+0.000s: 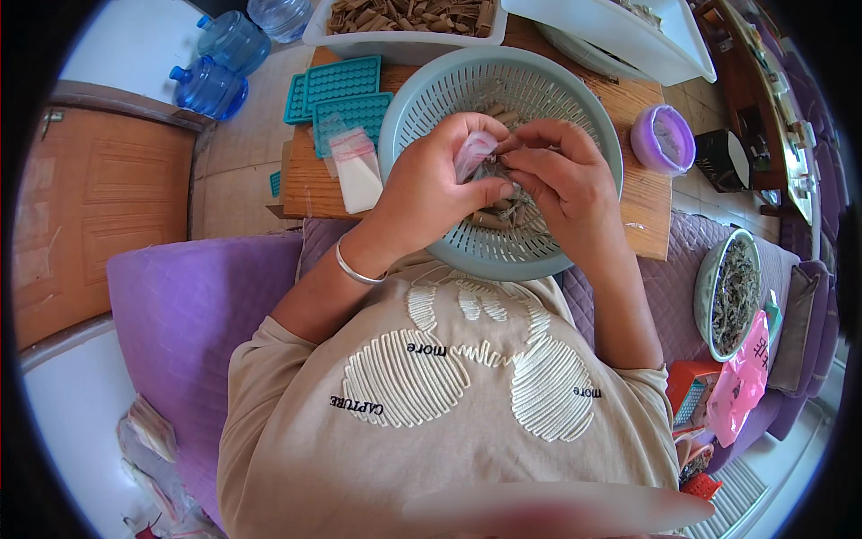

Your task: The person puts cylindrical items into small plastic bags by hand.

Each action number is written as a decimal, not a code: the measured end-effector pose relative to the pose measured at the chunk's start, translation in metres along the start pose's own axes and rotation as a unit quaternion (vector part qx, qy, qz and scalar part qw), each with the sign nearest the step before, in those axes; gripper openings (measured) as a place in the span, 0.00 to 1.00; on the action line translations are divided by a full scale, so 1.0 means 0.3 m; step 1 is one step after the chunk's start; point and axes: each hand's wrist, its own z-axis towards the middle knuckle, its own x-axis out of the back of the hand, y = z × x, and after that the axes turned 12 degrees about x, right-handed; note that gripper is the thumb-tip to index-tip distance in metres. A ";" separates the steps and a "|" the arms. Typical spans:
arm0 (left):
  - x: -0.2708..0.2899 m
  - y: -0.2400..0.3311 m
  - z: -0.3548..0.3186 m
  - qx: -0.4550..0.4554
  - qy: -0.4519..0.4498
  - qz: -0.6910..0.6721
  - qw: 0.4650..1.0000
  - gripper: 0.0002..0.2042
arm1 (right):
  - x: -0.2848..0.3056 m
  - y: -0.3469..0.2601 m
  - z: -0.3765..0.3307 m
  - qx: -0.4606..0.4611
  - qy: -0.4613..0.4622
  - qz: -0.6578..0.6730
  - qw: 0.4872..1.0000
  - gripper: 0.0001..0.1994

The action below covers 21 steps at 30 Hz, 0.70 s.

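Filling appears to be the step in hand: both hands work over the pale blue colander point(575, 117) on the wooden table point(642, 202), feeding dried brown pieces point(503, 214) into a small clear bag point(473, 151). To do it well, in my judgement, the bag's mouth should be held wide and directly above the colander, so that stray pieces fall back in — not onto the table.

Left hand point(431, 184): raised above the colander's near half, wrist bent inward, a silver bangle point(357, 269) on the forearm; fingers pinched on the bag's edge, thumb underneath.

Right hand point(561, 175): beside the left, touching it above the colander's middle, fingers curled and pressed together on a small bunch of the pieces at the bag's mouth. How far the bag is filled cannot be told — the hands cover it.

Left of the colander lie spare clear bags point(355, 166) and teal moulded trays point(341, 94); right of it stands a purple lidded tub point(663, 136).
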 end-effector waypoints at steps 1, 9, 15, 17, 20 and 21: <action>-0.001 -0.010 0.001 0.010 -0.008 -0.027 1.000 0.26 | 0.003 -0.003 0.000 -0.008 -0.009 -0.009 1.000 0.10; -0.004 -0.036 0.010 0.008 0.000 -0.030 1.000 0.27 | -0.009 -0.005 -0.001 -0.123 0.027 0.085 0.988 0.12; -0.010 -0.031 0.003 -0.001 -0.001 -0.027 1.000 0.22 | -0.023 0.002 -0.018 -0.273 0.098 0.209 0.934 0.14; -0.012 -0.024 0.002 0.002 0.005 -0.024 1.000 0.19 | -0.027 0.016 -0.020 -0.289 0.097 0.249 0.919 0.12; -0.015 -0.027 0.009 0.016 0.037 -0.009 0.999 0.12 | -0.027 0.012 -0.027 -0.275 0.132 0.323 0.896 0.10; -0.020 -0.028 0.013 0.028 0.038 -0.023 0.999 0.10 | -0.030 0.011 -0.028 -0.277 0.129 0.325 0.895 0.10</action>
